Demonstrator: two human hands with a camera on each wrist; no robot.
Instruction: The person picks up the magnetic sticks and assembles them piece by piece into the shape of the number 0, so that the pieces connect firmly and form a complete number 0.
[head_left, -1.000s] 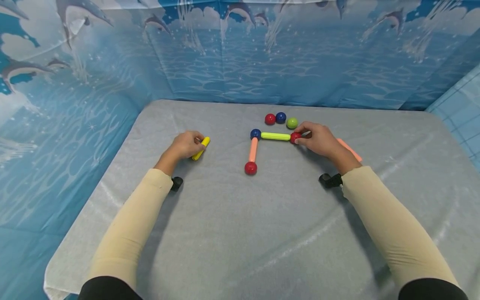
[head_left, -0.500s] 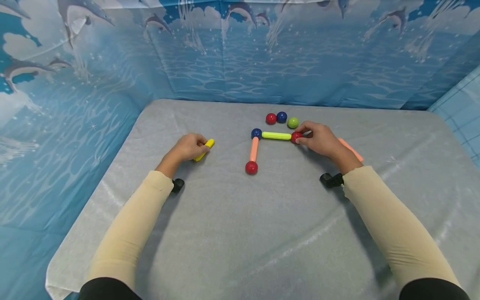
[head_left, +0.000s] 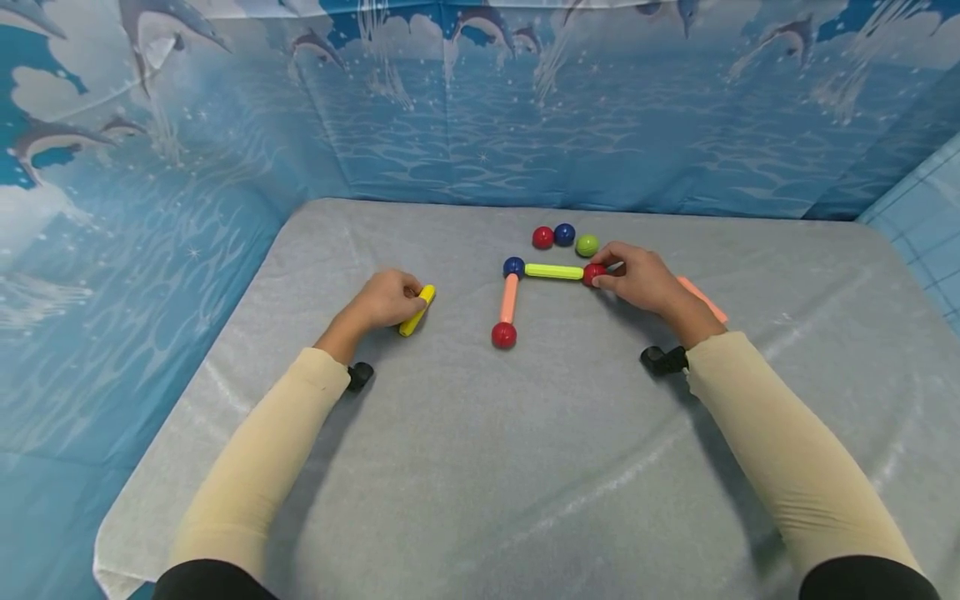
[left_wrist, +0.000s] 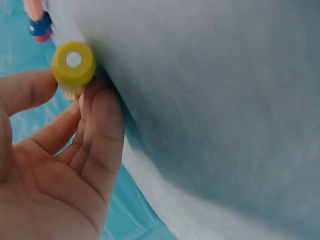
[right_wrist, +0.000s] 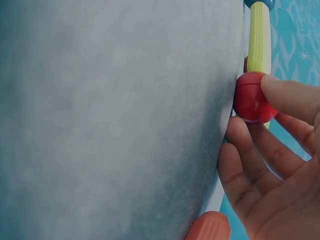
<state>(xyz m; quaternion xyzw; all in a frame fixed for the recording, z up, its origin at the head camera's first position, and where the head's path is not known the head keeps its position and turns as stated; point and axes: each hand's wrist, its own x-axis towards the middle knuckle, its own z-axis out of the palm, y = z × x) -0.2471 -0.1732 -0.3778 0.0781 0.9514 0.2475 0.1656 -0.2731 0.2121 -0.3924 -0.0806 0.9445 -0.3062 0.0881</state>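
My left hand (head_left: pixel 386 298) pinches a yellow rod (head_left: pixel 417 311) between thumb and fingers; the left wrist view shows the rod's round end (left_wrist: pixel 74 61) with a white disc in it. Over on the right, my right hand (head_left: pixel 640 279) holds a red ball (right_wrist: pixel 252 100) by thumb and fingers. That ball touches one end of a yellow-green rod (head_left: pixel 553 272), whose other end meets a blue ball (head_left: pixel 513 267). From the blue ball an orange rod (head_left: pixel 508 298) runs toward me to another red ball (head_left: pixel 504 336).
Behind the joined pieces lie a loose red ball (head_left: pixel 543 237), a blue ball (head_left: pixel 565 234) and a green ball (head_left: pixel 587 245). An orange rod (head_left: pixel 702 298) lies beside my right wrist. A grey cloth (head_left: pixel 480 467) covers the table; a blue dolphin-print curtain (head_left: pixel 480 125) hangs behind it.
My left hand has moved a little right and toward me with the yellow rod. The right hand stays at the red ball, and the joined pieces keep their arrangement.
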